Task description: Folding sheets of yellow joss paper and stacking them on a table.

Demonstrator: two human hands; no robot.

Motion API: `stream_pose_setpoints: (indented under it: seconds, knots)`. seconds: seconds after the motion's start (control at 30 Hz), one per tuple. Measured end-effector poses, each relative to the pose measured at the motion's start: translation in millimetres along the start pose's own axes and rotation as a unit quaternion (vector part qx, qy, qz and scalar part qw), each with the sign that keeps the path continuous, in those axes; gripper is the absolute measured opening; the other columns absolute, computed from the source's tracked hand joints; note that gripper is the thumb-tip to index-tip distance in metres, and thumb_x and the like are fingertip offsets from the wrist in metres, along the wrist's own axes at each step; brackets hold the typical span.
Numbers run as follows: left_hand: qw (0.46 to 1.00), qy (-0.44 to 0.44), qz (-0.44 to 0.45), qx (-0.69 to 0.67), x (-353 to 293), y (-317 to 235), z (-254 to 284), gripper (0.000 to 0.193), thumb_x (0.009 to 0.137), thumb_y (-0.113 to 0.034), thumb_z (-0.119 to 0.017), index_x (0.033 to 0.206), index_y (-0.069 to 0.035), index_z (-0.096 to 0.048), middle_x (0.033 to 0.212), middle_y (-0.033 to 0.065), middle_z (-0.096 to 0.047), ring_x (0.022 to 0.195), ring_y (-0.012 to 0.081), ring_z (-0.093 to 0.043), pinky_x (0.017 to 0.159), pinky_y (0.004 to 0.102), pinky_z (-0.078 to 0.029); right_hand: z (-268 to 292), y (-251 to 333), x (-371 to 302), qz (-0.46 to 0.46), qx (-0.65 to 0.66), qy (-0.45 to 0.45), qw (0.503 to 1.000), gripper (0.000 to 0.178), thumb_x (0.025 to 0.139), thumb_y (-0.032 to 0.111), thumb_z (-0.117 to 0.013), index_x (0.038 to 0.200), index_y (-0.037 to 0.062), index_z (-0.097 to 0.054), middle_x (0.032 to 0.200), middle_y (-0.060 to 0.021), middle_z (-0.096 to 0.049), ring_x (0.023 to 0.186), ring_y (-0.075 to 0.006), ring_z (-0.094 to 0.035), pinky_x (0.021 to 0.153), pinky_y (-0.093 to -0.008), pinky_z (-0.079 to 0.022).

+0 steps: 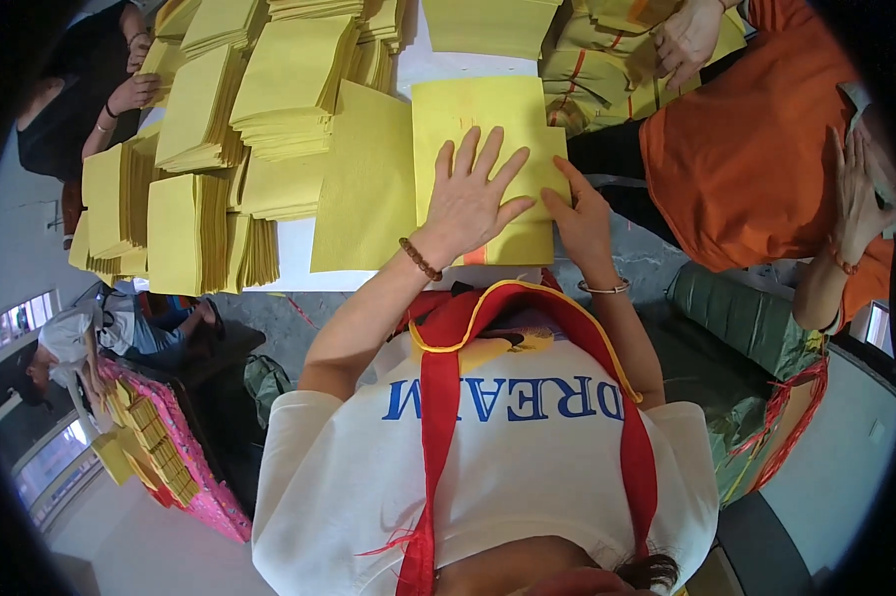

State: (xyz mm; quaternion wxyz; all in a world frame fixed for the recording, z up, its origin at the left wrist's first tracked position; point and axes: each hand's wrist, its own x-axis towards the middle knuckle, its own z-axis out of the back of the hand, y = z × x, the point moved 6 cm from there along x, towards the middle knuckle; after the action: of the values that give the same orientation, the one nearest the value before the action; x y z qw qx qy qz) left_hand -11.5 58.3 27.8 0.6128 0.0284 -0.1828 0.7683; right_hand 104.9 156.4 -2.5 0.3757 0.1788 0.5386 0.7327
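Observation:
My left hand (473,204) lies flat, fingers spread, on a yellow paper sheet (478,104) in front of me. At that sheet's right edge is my right hand (584,223), its thumb and forefinger apart and touching the paper; its other fingers are partly hidden. Another yellow layer shows under the edge near the right hand, and I cannot tell whether it is a fold or a separate sheet. An orange-red mark (475,256) shows at the near edge. Just left, a larger yellow sheet (364,189) lies flat, partly against the stacks.
Several stacks of yellow paper (289,74) cover the left of the white table (294,260). Bundles tied with red strips (592,79) lie far right, by a person in orange (756,149). Another person's hands (135,91) work at far left. A dark green wrapped bale (731,318) stands right.

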Motion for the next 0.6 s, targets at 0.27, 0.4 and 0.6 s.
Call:
stream_pose_setpoints:
  seconds: [0.27,0.4,0.6]
  knots:
    - [1.0,0.014,0.007,0.013,1.1,2.8,-11.6,0.06,0.082,-0.053,-0.051,0.133,-0.022,-0.042,0.139,0.014,-0.035,0.127,0.0358,-0.029,0.103,0.0527,-0.018,8.8,-14.5,-12.7,0.033,0.015,-0.095,0.995,0.059,0.08,0.012,-0.065,0.13,0.0012,-0.035,0.095,-0.0109,-0.062,0.076,-0.0151,-0.058,0.066,-0.0253,-0.046]
    - [1.0,0.016,0.013,0.019,0.0,6.6,-11.9,0.061,0.082,-0.052,-0.051,0.134,-0.022,-0.041,0.139,0.0146,-0.034,0.128,0.0361,-0.028,0.103,0.0534,-0.018,-13.9,-27.4,-12.3,-0.154,0.319,-0.004,0.935,0.055,0.084,0.012,-0.063,0.13,0.0056,-0.033,0.094,-0.0054,-0.061,0.073,-0.0075,-0.054,0.059,-0.0188,-0.04]
    - [0.999,0.047,0.017,-0.006,-1.5,7.4,-10.2,0.073,0.076,-0.061,-0.052,0.136,-0.02,-0.037,0.142,0.0177,-0.028,0.131,0.0385,-0.022,0.105,0.0562,-0.014,-8.9,-28.2,-13.2,-0.136,0.282,-0.002,0.95,0.058,0.083,0.008,-0.062,0.131,0.0034,-0.029,0.102,-0.0118,-0.06,0.085,-0.0121,-0.057,0.069,-0.0234,-0.046]
